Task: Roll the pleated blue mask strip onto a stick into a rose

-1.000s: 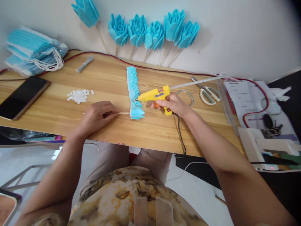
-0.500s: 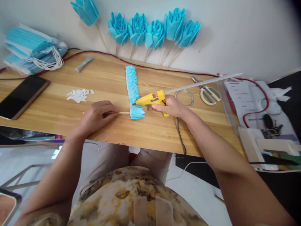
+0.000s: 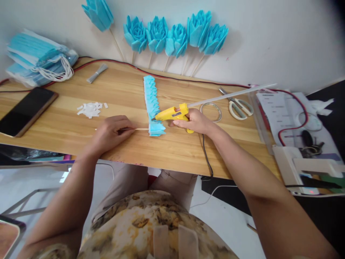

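My left hand (image 3: 114,132) is closed around a thin wooden stick (image 3: 141,129) lying level over the table. The stick's right end meets the lower part of a blue pleated strip (image 3: 151,99), which is folded over there. In my right hand (image 3: 198,122) is a yellow hot glue gun (image 3: 172,113), its nozzle pointing left at the strip just above the fold. A long clear glue stick (image 3: 231,95) juts from the gun's back. I cannot tell whether the nozzle touches the strip.
Several blue fabric flowers (image 3: 157,35) on sticks lean against the wall. White scraps (image 3: 90,109), a phone (image 3: 25,109) and bagged face masks (image 3: 40,57) lie to the left. On the right are a tape roll (image 3: 221,116), scissors (image 3: 238,108) and papers (image 3: 272,108). The gun's cord (image 3: 205,154) hangs over the front edge.
Almost nothing differs. Both hands, the stick, the strip and the glue gun keep their places, while the view has shifted very slightly.
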A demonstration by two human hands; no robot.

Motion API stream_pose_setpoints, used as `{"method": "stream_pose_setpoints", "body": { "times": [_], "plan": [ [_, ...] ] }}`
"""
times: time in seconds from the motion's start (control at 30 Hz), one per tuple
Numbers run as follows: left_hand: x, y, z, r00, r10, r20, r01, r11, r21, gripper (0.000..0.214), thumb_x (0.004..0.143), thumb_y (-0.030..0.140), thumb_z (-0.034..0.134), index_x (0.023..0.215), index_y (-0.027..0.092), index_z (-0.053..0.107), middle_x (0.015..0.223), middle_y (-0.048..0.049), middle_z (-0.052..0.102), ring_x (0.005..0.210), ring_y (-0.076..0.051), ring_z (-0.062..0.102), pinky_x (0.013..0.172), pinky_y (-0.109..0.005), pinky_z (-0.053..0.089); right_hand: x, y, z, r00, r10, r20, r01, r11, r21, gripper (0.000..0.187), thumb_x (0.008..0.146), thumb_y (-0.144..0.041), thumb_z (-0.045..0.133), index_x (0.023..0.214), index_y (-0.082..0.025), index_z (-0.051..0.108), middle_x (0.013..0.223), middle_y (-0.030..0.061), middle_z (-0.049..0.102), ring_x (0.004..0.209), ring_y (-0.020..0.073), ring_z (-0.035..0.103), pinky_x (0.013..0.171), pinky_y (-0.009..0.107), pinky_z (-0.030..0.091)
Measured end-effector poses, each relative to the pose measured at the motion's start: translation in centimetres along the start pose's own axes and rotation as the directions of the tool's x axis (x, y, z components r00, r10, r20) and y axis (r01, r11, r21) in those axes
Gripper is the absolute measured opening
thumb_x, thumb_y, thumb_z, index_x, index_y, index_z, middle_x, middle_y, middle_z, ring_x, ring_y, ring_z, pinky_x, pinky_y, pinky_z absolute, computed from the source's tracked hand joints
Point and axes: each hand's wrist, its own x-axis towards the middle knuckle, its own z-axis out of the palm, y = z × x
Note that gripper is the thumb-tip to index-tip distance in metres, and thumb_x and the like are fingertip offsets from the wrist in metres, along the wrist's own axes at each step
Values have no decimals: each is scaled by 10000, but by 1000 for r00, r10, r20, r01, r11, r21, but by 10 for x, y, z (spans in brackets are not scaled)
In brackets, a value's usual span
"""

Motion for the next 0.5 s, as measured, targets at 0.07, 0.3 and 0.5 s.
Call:
{"method": "stream_pose_setpoints", "body": {
  "times": [0.07, 0.3, 0.5],
  "plan": [
    [0, 0, 0, 1000, -5, 2, 5, 1000, -1, 215, 1014, 284, 586, 885, 183, 726, 858, -41, 717, 765, -148, 660, 708, -243, 471, 0, 0, 0, 999, 34, -13, -34, 999, -12, 399, 859, -476, 710, 1075, -148, 783, 966, 75, 799, 812, 184, 668, 695, 294, 463],
    [0, 2, -1, 1000, 7, 4, -7, 1000, 11, 224, 1017, 280, 579, 884, 175, 725, 845, -43, 711, 759, -150, 663, 705, -243, 475, 0, 5, -2, 1000, -6, 12, 3, 984, 176, 392, 901, -521, 697, 957, -145, 791, 872, 61, 775, 670, 117, 599, 578, 249, 439],
    [0, 1, 0, 1000, 10, 7, -10, 1000, 29, 225, 1017, 282, 575, 891, 180, 731, 870, -46, 725, 768, -155, 672, 707, -242, 479, -1, 1, -2, 999, 32, -29, -22, 955, 297, 386, 869, -515, 735, 917, -135, 789, 919, 90, 799, 659, 105, 595, 546, 228, 452]
  ]
}}
